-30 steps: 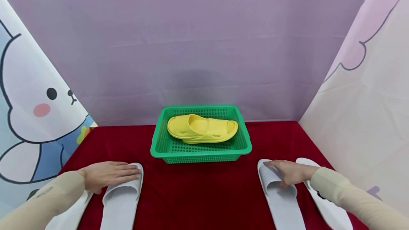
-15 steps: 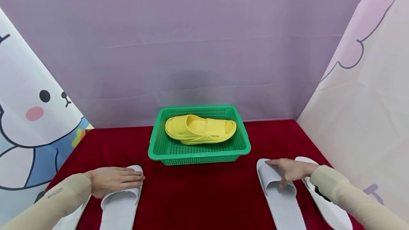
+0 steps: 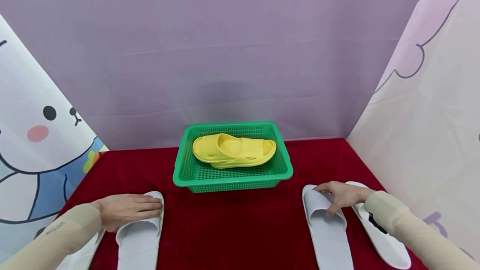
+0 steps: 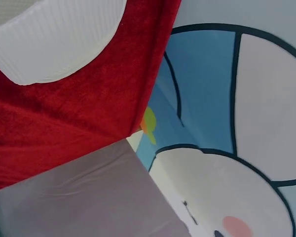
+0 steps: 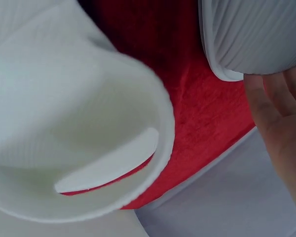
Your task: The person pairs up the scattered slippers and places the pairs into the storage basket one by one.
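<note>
Your left hand (image 3: 127, 211) lies straight-fingered on one pale-grey, ribbed, rubbery-looking slipper (image 3: 138, 245). Your right hand (image 3: 342, 195) touches the matching pale-grey slipper (image 3: 331, 236); I can't tell if it pinches. Both sit on red velvety cloth (image 3: 232, 226); loose fingers could drop one.

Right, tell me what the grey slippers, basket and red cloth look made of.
Grey slippers: probably foam or soft plastic, matte, with ribbed straps. Basket: likely plastic, slightly glossy, rigid, finely perforated. Red cloth: seemingly velvet, with soft, uneven sheen.

Long cream sleeves (image 3: 397, 222) are worn, a grey mark (image 3: 54, 228) is shown on the left, a black piece (image 3: 377, 223) under the right
</note>
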Demonstrator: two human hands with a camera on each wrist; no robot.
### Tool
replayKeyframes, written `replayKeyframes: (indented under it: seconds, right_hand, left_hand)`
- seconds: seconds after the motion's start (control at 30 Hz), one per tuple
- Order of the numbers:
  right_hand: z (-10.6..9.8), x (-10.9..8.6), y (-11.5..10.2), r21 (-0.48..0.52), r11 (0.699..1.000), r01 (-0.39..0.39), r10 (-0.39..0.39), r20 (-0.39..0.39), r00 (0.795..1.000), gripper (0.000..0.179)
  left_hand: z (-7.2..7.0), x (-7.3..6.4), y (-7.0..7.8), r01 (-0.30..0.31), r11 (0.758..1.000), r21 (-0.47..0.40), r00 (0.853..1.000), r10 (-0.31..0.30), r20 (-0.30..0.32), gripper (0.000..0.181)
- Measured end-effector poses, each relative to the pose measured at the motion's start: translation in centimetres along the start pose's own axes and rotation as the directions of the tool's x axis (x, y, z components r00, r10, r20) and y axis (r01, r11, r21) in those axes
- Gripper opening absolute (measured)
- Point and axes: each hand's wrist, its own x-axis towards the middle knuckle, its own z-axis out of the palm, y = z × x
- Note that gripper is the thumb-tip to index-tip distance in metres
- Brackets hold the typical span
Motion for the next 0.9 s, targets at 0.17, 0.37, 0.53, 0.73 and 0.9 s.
replayKeyframes:
  seconds: [0.17,0.37,0.53,0.73,0.9]
  right_hand:
    - [-0.2,-0.2,0.2,-0.007,1.000,0.017,-0.017,-0.007,1.000,0.069]
    - [-1.1,-0.5,0.1,-0.022,1.000,0.005,-0.006,-0.037,0.999,0.070]
    - [-2.1,-0.9,0.1,-0.029,0.999,0.030,-0.032,-0.080,0.996,0.069]
    - [-3.4,-1.4,-0.3,-0.064,0.998,0.011,-0.019,-0.128,0.992,0.066]
    - [-5.2,-2.6,-0.9,-0.081,0.996,-0.046,0.030,-0.186,0.982,0.069]
  left_hand:
    - [-0.7,-0.5,0.8,0.090,0.995,-0.047,0.996,-0.089,0.025,0.108]
    - [-0.8,-0.8,2.2,0.167,0.972,-0.165,0.986,-0.166,0.018,0.106]
    - [-1.5,-1.4,2.7,0.210,0.965,-0.155,0.977,-0.214,-0.015,0.109]
    - [-2.5,-1.3,3.0,0.299,0.938,-0.175,0.944,-0.317,-0.087,0.115]
    - [-3.0,-0.9,3.2,0.335,0.914,-0.230,0.891,-0.386,-0.237,0.117]
